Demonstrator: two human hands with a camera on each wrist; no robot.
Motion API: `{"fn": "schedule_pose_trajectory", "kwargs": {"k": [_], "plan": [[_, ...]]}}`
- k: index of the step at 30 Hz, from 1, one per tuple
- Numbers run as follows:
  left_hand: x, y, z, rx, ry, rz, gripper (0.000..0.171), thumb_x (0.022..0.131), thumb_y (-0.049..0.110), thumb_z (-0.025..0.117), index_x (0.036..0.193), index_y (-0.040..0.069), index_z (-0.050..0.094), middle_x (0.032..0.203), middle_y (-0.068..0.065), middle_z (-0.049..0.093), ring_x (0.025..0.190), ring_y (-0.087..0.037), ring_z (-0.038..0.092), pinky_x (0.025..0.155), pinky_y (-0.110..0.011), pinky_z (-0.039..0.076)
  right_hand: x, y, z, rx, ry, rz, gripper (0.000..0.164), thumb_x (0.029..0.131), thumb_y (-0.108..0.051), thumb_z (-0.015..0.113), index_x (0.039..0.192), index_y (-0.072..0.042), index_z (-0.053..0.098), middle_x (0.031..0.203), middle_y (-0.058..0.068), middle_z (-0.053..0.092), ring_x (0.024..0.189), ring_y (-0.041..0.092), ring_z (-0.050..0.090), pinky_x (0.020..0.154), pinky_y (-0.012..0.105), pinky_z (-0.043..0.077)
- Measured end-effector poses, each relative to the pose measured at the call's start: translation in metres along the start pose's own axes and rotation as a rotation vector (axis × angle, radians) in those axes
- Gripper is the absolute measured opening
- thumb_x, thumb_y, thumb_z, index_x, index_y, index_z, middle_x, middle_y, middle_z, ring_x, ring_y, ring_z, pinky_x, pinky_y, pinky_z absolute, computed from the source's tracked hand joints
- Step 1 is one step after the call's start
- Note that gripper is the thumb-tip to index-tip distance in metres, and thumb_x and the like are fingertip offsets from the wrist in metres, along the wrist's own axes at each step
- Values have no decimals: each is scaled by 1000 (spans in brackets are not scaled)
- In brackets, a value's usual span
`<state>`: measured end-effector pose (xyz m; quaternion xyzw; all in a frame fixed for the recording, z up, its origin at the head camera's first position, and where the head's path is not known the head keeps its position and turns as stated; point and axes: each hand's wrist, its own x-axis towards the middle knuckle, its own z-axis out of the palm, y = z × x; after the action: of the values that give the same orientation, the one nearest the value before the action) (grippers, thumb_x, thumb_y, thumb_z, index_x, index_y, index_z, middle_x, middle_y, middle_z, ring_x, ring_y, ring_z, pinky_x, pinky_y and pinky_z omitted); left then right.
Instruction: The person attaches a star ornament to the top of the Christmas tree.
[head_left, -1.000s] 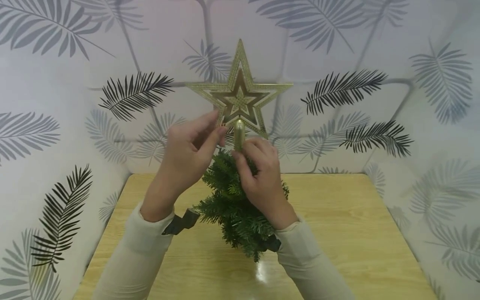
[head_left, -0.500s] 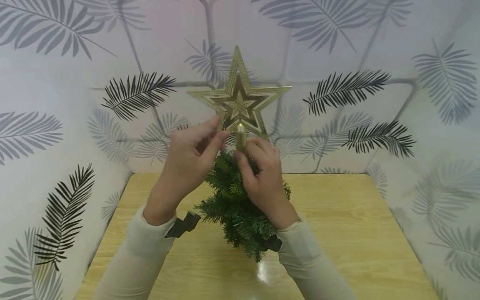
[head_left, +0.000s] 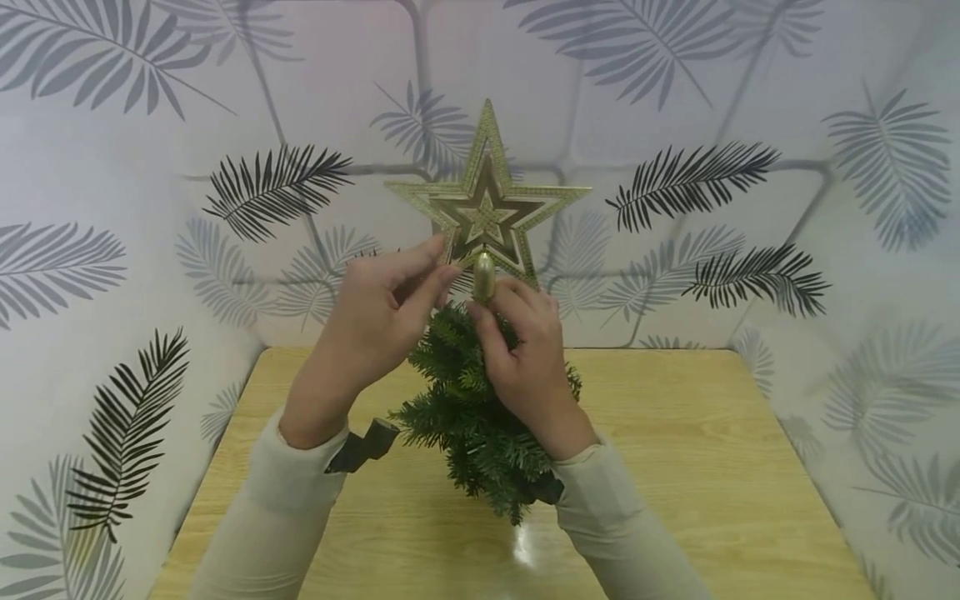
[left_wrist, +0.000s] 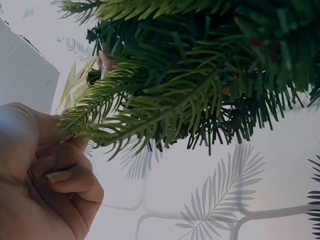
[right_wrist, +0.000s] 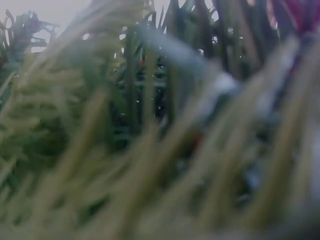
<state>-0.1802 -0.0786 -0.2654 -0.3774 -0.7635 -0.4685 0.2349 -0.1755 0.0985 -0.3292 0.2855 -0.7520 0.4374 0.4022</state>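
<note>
A gold star tree topper (head_left: 487,218) stands upright above a small green artificial Christmas tree (head_left: 480,408) in the head view. My left hand (head_left: 382,325) pinches the star's lower left point between thumb and forefinger. With curled fingers, my right hand (head_left: 528,358) holds the topper's gold tube-shaped base (head_left: 484,277) at the treetop. Where the tube meets the tree is hidden by the right fingers. The left wrist view has the left hand (left_wrist: 55,175) beside green branches (left_wrist: 170,85). Only blurred needles (right_wrist: 150,150) fill the right wrist view.
The tree is over a light wooden table (head_left: 675,467). Behind the table rises a pale wall (head_left: 750,75) with a grey and black leaf pattern. A dark wrist mount (head_left: 365,447) on the left sleeve is close to the tree's left branches.
The star has come down a little. It leaned slightly left half a second ago and now stands straighter, a bit further right. Both hands keep their grip almost in place.
</note>
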Motion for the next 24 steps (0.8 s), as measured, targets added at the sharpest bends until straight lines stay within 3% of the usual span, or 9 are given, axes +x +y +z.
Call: {"fn": "schedule_pose_trajectory", "kwargs": {"k": [8,10,14,17,19,21,24], "plan": [[-1,-4,10,-69,42,6,20,101,4,66,117,-7,73,74,-4,69,48,-10,49,49,-25,42,0,1,-8,49,-32,-16,14,100,-10,64,103,0,72,100,13,71,91,26,67,80,45,47],[-2,-5,11,-78,50,14,24,101,4,66,122,-6,71,75,-3,70,52,-10,53,50,-25,45,-2,-1,-12,58,-69,4,15,99,-11,65,108,0,73,108,13,72,98,25,67,81,45,44],[-4,-6,11,-65,56,30,13,103,10,65,102,1,74,72,-1,67,53,-10,50,51,-25,42,-4,-9,-21,92,-163,52,25,99,-11,66,121,-1,73,133,15,66,123,27,61,94,50,41],[-6,-7,11,-49,63,39,27,104,20,64,79,8,62,64,3,54,51,-11,41,50,-26,36,-6,-13,-28,86,-225,72,33,103,-17,64,131,0,69,145,18,58,136,31,51,108,56,37],[-7,-8,10,-43,65,42,38,105,32,63,73,11,53,62,4,47,52,-12,39,50,-27,34,-7,-13,-34,66,-252,77,41,106,-25,61,136,1,65,150,18,54,140,33,47,113,57,34],[-9,-10,9,-27,67,41,44,105,42,61,75,10,55,64,3,44,56,-13,42,51,-28,36,-7,-12,-40,47,-277,80,49,108,-35,56,142,0,61,155,17,48,145,33,40,117,58,28],[-15,-13,5,10,81,38,53,102,55,59,91,4,71,73,0,55,68,-17,52,59,-28,43,-11,-8,-51,18,-298,85,60,108,-46,51,147,-1,56,163,17,36,152,34,30,120,60,21]]}}
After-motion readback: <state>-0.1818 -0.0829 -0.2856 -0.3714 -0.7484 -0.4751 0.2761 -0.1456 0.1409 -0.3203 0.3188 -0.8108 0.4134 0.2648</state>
